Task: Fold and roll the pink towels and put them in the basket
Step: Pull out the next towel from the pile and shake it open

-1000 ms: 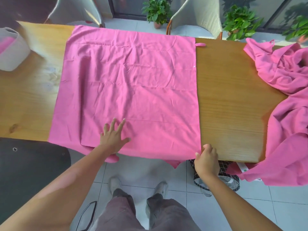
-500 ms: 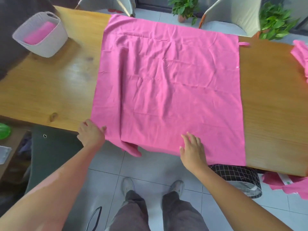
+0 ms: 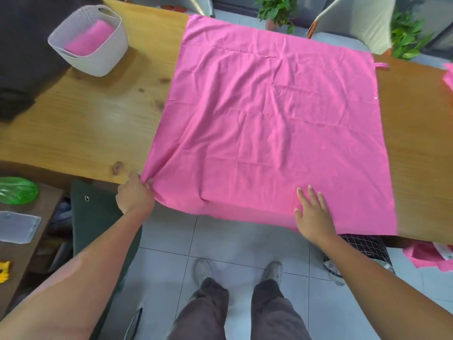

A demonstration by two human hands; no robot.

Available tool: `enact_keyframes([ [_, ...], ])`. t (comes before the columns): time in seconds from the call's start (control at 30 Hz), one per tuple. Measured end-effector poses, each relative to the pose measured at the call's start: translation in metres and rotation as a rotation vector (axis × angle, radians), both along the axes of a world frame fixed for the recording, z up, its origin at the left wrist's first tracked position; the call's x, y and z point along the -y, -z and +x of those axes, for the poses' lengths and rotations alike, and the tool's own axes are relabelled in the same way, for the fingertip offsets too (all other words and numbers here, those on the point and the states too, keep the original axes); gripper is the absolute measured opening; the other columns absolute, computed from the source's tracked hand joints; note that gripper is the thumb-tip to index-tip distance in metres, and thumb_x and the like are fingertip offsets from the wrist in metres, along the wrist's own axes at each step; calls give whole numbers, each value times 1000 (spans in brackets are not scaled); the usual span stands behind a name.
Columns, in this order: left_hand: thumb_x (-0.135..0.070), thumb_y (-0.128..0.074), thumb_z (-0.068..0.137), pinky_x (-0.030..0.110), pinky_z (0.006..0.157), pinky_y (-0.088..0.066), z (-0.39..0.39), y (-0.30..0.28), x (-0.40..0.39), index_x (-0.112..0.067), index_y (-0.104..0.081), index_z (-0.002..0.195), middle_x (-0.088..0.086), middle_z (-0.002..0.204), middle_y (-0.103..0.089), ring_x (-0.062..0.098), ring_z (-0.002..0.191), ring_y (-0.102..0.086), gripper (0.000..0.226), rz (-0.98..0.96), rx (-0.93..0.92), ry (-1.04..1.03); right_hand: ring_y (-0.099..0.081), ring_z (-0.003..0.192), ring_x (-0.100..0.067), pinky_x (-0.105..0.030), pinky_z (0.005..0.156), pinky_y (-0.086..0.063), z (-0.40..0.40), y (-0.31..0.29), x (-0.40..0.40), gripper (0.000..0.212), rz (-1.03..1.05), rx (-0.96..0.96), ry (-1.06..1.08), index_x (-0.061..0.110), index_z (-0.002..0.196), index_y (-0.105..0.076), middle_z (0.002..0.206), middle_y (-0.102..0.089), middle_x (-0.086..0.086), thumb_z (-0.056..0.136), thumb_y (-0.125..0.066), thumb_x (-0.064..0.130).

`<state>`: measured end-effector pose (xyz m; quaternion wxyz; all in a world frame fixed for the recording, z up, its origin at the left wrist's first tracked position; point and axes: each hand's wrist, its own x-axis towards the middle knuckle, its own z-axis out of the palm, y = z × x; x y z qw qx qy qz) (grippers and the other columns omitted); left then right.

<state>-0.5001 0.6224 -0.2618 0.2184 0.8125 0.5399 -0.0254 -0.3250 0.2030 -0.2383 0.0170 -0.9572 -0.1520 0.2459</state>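
While the pink towel (image 3: 272, 123) lies spread flat over the middle of the wooden worktop (image 3: 93, 123), its near edge hangs a little past the worktop's near rim; creases run across the cloth, and a small loop (image 3: 382, 66) sticks out at its far right corner. At the near left corner the left hand (image 3: 133, 196) pinches the cloth between thumb and curled fingers, and the fabric there is gathered into folds that fan out from the grip. The right hand (image 3: 312, 212) lies with straight, spread fingers pressed flat on the towel near its near edge, right of centre, holding nothing. On the far left of the worktop stands a white basket (image 3: 98, 62), well apart from the spread towel; a rolled pink towel (image 3: 89, 38) lies inside it. More pink cloth (image 3: 448, 77) shows at the right edge of the worktop, and another piece (image 3: 426, 256) hangs lower at the near right. Beyond the far edge stand two pale chairs (image 3: 353, 23) and potted green plants (image 3: 277, 11); below the near edge are grey floor tiles (image 3: 232, 244) and the person's two shoes (image 3: 203, 269).
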Motion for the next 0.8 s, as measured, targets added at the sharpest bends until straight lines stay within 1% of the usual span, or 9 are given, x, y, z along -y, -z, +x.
enact_keyframes([
  [0.07,-37,-52,103,49,78,-43,-11,5,-14,-7,-51,111,30,101,-63,47,102,-58,32,3,-11,-21,4,154,-32,-44,123,-10,1,-2,-2,64,-12,-27,12,31,160,-7,168,5,0,105,-40,33],
  [0.17,-47,-46,103,47,76,-40,-22,14,-26,-7,-50,105,29,99,-63,45,100,-57,40,-14,5,3,4,154,-31,-44,123,-11,3,-5,-4,65,-45,-55,17,32,160,-5,168,7,1,105,-39,34],
  [0.33,-53,-46,102,36,72,-36,-31,24,-18,-13,-52,95,3,84,-60,27,78,-52,41,-153,393,-171,1,154,-33,-46,123,-15,-3,-6,-16,68,-84,-36,67,26,161,-5,168,5,-4,103,-41,29],
  [0.4,-43,-44,103,33,70,-33,-34,28,-11,-15,-51,99,-5,78,-55,22,74,-52,29,-218,502,-231,-2,153,-32,-47,122,-18,-11,-4,-27,68,-69,9,125,22,161,-9,168,2,-7,102,-43,25],
  [0.47,-25,-38,100,34,72,-34,-35,36,-6,-14,-51,100,-5,78,-53,25,78,-49,16,-248,582,-314,-7,152,-33,-48,121,-21,-21,-2,-38,67,-13,95,185,18,159,-17,167,-5,-10,99,-47,18],
  [0.57,-14,-40,93,36,72,-36,-41,56,-5,-8,-54,93,6,83,-55,26,79,-48,15,-335,505,-287,-9,152,-33,-48,121,-23,-38,6,-46,66,18,165,182,16,158,-22,166,-11,-11,98,-48,12],
  [0.67,-21,-50,94,32,62,-36,-47,75,-5,-2,-52,83,13,76,-51,23,65,-43,22,-509,303,-127,-6,153,-32,-46,123,-18,-49,15,-42,74,-11,184,141,17,159,-17,167,-8,-11,95,-53,12],
  [0.73,-13,-61,87,34,67,-40,-50,85,-4,4,-59,90,17,85,-58,23,73,-48,17,-599,207,-75,-3,153,-32,-45,124,-15,-52,19,-37,82,-21,184,113,18,160,-12,168,-4,-10,92,-56,10],
  [0.8,-7,-69,85,33,70,-40,-52,96,-3,1,-68,93,16,96,-61,23,86,-50,12,-667,146,-17,-2,154,-31,-45,124,-15,-52,22,-33,87,-17,185,96,19,161,-10,168,-3,-9,89,-59,9],
])
